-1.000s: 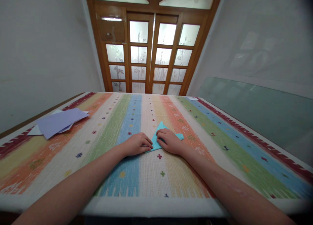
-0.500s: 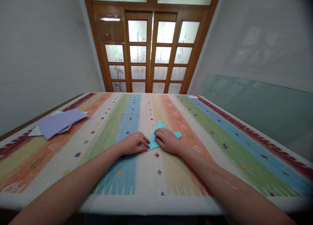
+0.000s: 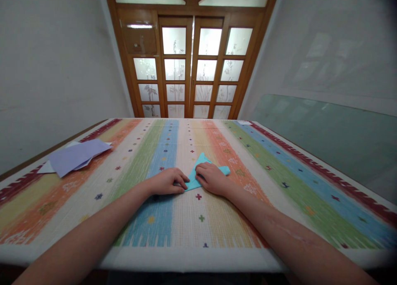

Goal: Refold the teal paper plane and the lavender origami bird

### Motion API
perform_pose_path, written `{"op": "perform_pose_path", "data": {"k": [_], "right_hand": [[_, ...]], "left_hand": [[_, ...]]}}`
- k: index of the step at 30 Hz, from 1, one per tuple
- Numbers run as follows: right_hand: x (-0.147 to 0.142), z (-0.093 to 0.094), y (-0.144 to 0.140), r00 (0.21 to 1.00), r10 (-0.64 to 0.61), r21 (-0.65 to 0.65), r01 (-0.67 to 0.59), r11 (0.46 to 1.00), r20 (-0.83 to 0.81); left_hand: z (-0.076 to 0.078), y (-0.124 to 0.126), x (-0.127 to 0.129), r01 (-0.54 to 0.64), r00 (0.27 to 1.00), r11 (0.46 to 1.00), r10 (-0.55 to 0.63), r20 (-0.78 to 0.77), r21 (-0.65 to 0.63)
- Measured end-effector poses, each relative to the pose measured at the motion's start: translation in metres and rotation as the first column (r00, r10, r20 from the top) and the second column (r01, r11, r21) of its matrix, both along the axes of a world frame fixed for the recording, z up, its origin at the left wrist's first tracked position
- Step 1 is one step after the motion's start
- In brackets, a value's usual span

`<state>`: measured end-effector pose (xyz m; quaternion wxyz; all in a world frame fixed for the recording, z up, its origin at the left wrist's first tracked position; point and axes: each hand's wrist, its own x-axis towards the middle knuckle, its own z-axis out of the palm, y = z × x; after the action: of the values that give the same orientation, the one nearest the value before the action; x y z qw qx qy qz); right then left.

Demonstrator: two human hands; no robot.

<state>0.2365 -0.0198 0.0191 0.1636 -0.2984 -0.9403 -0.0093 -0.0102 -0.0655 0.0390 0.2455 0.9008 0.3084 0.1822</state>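
A piece of turquoise folded paper [image 3: 192, 183] lies on the striped tablecloth in front of me. One point sticks up beyond my knuckles, and another end shows to the right of my right hand. My left hand [image 3: 169, 181] is closed at the paper's left corner, thumb and fingers pinched together there. Over the middle of the paper, my right hand [image 3: 212, 177] presses down with curled fingers and hides part of the folds.
Loose lilac and white paper sheets [image 3: 79, 155] lie in a pile at the left of the table. The cloth [image 3: 130, 231] hangs over the front edge. Wooden doors [image 3: 192, 66] stand beyond the table, and a pale green glass panel [image 3: 325, 132] is at the right.
My left hand has shifted slightly left along the paper's lower corner, so a little more turquoise shows between the hands. My right hand stays nearly in place.
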Motion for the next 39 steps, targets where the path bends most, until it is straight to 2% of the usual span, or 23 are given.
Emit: {"op": "perform_pose_path", "data": {"k": [16, 20, 25, 30, 35, 39], "right_hand": [[0.000, 0.001, -0.001, 1.000, -0.002, -0.022, 0.002, 1.000, -0.005], [0.000, 0.001, -0.001, 1.000, 0.005, 0.002, -0.005, 1.000, 0.003], [-0.002, 0.003, -0.001, 1.000, 0.013, 0.010, -0.013, 1.000, 0.005], [-0.002, 0.003, -0.001, 1.000, 0.010, 0.000, -0.010, 1.000, -0.004], [0.000, 0.003, -0.001, 1.000, 0.025, -0.001, -0.025, 1.000, -0.003], [-0.001, 0.003, -0.001, 1.000, 0.018, 0.006, -0.018, 1.000, -0.002]], "left_hand": [[0.003, 0.002, -0.007, 0.059, 0.998, 0.996, -0.059, -0.001, -0.062], [0.001, 0.002, -0.007, 0.031, 0.999, 0.998, -0.030, 0.010, -0.060], [-0.003, -0.001, 0.003, -0.054, 0.997, 0.998, 0.053, 0.051, 0.018], [-0.002, -0.003, 0.008, 0.034, 0.999, 0.991, -0.033, -0.009, 0.128], [-0.003, -0.005, 0.011, 0.035, 0.997, 0.973, -0.018, -0.078, 0.227], [-0.002, -0.009, 0.018, 0.078, 0.994, 0.955, -0.051, -0.101, 0.286]]}}
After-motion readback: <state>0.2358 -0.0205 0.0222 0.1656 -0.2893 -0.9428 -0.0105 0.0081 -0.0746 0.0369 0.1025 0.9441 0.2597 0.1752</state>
